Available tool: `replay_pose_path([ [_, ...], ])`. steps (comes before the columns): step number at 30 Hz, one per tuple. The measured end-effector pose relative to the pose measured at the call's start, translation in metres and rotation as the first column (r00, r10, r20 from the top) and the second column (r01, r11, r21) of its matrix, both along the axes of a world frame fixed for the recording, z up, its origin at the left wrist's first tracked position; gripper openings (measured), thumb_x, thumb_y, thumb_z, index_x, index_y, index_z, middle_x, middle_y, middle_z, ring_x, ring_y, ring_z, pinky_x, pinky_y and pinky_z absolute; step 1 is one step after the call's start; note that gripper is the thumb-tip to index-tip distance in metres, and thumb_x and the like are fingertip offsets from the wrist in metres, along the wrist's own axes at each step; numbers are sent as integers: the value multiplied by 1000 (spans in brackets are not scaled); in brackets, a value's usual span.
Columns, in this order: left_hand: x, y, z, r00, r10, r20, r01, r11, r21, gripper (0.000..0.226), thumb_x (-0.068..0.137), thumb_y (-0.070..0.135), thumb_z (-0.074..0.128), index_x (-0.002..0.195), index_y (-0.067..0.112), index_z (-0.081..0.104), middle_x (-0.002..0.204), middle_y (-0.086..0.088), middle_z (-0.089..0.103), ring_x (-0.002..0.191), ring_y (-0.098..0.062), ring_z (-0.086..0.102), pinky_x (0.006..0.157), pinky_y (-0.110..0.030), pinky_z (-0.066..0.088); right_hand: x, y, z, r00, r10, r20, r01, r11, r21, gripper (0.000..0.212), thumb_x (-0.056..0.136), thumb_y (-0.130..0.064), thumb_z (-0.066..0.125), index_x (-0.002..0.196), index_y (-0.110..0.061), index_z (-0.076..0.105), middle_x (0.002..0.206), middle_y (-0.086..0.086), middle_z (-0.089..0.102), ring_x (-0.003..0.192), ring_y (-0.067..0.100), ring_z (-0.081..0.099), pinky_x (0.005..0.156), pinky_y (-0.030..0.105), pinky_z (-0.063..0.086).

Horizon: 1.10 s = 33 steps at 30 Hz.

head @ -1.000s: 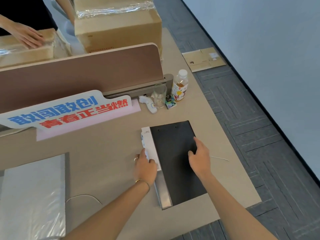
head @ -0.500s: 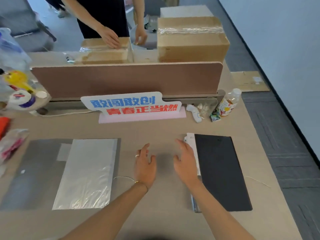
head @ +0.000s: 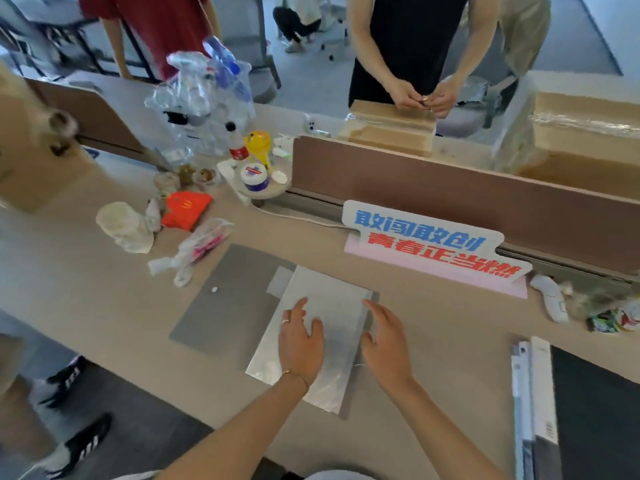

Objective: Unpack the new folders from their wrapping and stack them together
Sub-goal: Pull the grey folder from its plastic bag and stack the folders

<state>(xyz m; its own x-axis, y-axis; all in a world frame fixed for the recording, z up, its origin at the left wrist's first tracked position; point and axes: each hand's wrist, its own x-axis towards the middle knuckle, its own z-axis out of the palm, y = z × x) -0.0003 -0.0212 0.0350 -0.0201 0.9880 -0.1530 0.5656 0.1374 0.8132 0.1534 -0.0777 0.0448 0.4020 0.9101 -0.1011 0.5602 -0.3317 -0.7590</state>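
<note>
Beige desk [head: 104,306], blue-and-red Chinese sign [head: 433,242], McDonald's bag [head: 185,209], left hand [head: 301,344] and right hand [head: 386,344] released over wrapped folder [head: 332,306]

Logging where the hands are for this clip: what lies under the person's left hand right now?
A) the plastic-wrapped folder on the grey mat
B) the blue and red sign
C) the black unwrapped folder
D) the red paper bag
A: the left hand rests open on the plastic-wrapped folder, while the black folder lies far off to the right.
</note>
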Motion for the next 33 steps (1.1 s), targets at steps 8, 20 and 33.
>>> replay_pose_path([
  [8, -110, 51, -20, 987, 154, -37, -157, 984, -90, 46, 97, 25, 53, 143, 29, 50, 129, -2, 52, 96, -18, 58, 91, -35, 49, -86, 61, -7, 987, 152, -43, -155, 985, -77, 62, 88, -5, 55, 144, -30, 47, 146, -9, 48, 137, 10, 42, 110, 20, 32],
  [20, -236, 136, -71, 952, 137, -273, -219, 930, -296, 58, 93, 35, 52, 150, 28, 42, 135, -10, 55, 121, -34, 56, 101, -46, 50, -161, 110, -59, 971, 180, -156, -232, 858, -458, 62, 89, -9, 49, 149, -19, 41, 151, 5, 45, 139, 24, 43, 113, 33, 34],
  [33, -237, 174, -90, 917, 36, -396, -186, 919, -348, 52, 95, 39, 47, 145, 24, 45, 133, -13, 55, 131, -34, 47, 104, -45, 45, -148, 114, -73, 989, 144, -43, -142, 799, -584, 66, 86, -14, 49, 151, -21, 39, 151, 6, 44, 136, 28, 47, 109, 33, 36],
])
